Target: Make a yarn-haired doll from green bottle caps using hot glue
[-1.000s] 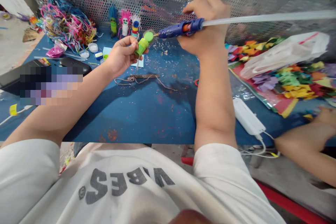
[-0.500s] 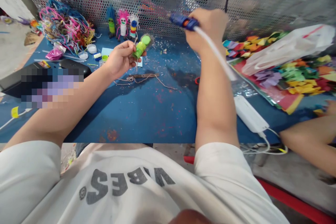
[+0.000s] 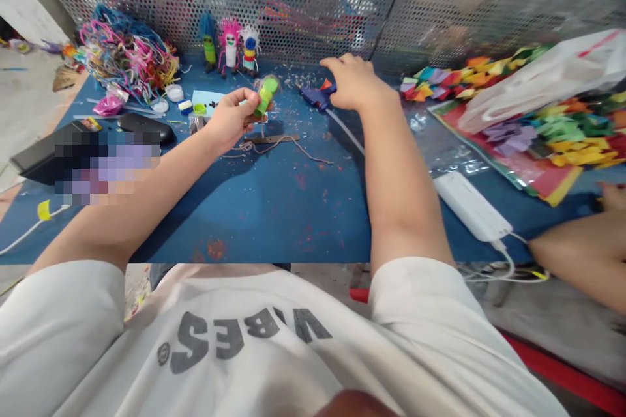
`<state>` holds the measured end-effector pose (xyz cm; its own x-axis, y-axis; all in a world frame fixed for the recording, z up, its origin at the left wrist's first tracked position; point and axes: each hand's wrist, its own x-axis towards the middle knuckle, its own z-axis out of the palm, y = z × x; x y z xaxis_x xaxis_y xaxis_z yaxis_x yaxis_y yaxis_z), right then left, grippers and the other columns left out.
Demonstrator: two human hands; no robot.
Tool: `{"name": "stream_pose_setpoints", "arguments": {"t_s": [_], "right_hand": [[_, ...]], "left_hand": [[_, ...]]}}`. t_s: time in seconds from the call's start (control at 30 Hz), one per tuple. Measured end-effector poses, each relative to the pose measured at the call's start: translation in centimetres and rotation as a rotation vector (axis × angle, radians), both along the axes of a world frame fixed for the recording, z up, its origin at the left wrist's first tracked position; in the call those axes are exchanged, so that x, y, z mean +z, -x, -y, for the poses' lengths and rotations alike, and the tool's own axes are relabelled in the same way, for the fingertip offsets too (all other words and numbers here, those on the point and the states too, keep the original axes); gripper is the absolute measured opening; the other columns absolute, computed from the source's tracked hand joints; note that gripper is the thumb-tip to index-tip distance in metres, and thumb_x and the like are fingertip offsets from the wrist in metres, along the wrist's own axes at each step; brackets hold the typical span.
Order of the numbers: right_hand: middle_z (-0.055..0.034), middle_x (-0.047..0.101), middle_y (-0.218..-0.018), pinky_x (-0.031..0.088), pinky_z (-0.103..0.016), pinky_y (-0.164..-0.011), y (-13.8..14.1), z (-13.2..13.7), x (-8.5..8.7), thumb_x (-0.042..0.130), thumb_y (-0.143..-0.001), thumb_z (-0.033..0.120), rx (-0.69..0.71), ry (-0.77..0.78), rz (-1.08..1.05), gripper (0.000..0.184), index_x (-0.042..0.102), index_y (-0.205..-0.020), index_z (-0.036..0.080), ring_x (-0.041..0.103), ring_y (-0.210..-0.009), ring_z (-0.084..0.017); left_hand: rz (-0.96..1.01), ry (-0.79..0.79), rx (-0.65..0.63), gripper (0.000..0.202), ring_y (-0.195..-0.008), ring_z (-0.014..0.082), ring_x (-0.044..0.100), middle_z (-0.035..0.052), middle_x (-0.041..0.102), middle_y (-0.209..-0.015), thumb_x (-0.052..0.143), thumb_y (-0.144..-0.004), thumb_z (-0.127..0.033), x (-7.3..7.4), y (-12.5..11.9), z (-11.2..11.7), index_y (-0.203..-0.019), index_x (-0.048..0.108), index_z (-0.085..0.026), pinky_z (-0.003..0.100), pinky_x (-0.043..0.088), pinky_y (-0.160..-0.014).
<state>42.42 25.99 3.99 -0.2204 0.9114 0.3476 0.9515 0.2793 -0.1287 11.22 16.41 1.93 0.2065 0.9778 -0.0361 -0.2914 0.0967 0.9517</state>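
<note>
My left hand [image 3: 236,116] is closed on a small green figure [image 3: 266,95] made of stacked round pieces, held tilted above the table. A blue glue gun [image 3: 317,96] with a white stick or cord trailing from it lies on the table near the perforated screen. Just right of it my right hand [image 3: 353,83] hovers, fingers spread and holding nothing. Whether a fingertip still touches the glue gun is hard to tell. Below the left hand, a flat brown strip [image 3: 268,140] and loose string [image 3: 310,158] rest on the blue tabletop.
Three small yarn-haired figures [image 3: 229,52] stand along the perforated metal screen [image 3: 303,6]. A heap of mixed yarn [image 3: 128,55] sits at back left. On the right are colourful folded paper pieces [image 3: 577,130], a plastic bag [image 3: 542,78], a white power strip [image 3: 473,207] and another person's arm [image 3: 581,254].
My right hand has come down and let go of the glue gun, which now lies on the table. The left hand keeps the green figure, shifted slightly.
</note>
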Motion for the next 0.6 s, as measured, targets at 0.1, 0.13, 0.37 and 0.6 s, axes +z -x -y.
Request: {"name": "stream_pose_setpoints", "arguments": {"t_s": [0.1,0.13,0.37,0.6], "right_hand": [[-0.0096,0.071,-0.154,0.049,-0.05,-0.117,2.4,3.0,3.4,0.087,-0.091,0.021,0.315,-0.084,-0.207,0.067,0.068,-0.155,0.027,0.065,-0.125,-0.024],[-0.004,0.074,-0.149,0.053,-0.048,-0.114,3.8,4.5,4.7,0.089,-0.091,0.024,0.443,-0.085,-0.285,0.068,0.069,-0.154,0.036,0.066,-0.122,-0.024],[0.0002,0.081,-0.123,0.059,-0.052,-0.09,13.1,15.3,7.2,0.083,-0.089,0.031,0.698,0.049,-0.277,0.047,0.08,-0.134,0.045,0.074,-0.092,-0.03],[0.0053,0.072,-0.072,0.049,-0.038,-0.052,16.7,22.2,-0.9,0.08,-0.098,0.042,0.659,0.156,-0.779,0.02,0.08,-0.117,0.043,0.062,-0.052,-0.021]], "left_hand": [[-0.108,-0.004,0.136,0.027,-0.072,0.0114,0.074,0.0025,0.08,-0.087,0.073,-0.107,-0.027,-0.4,-0.4,1.1,-0.085,0.059,-0.022,0.021,0.034,-0.053],[-0.135,-0.014,0.172,0.028,-0.072,0.0111,0.073,0.0023,0.079,-0.086,0.072,-0.108,-0.027,-0.5,-0.3,1.7,-0.083,0.06,-0.021,0.021,0.034,-0.053],[-0.148,-0.134,0.227,0.03,-0.065,0.0126,0.06,0.0006,0.072,-0.076,0.081,-0.104,-0.034,-0.6,4.2,8.0,-0.078,0.07,-0.025,0.028,0.039,-0.059],[-0.072,-0.213,0.17,0.049,-0.065,0.0135,0.057,0.0002,0.069,-0.073,0.098,-0.081,-0.071,-2.1,7.2,13.4,-0.076,0.076,-0.027,0.031,0.046,-0.064]]}}
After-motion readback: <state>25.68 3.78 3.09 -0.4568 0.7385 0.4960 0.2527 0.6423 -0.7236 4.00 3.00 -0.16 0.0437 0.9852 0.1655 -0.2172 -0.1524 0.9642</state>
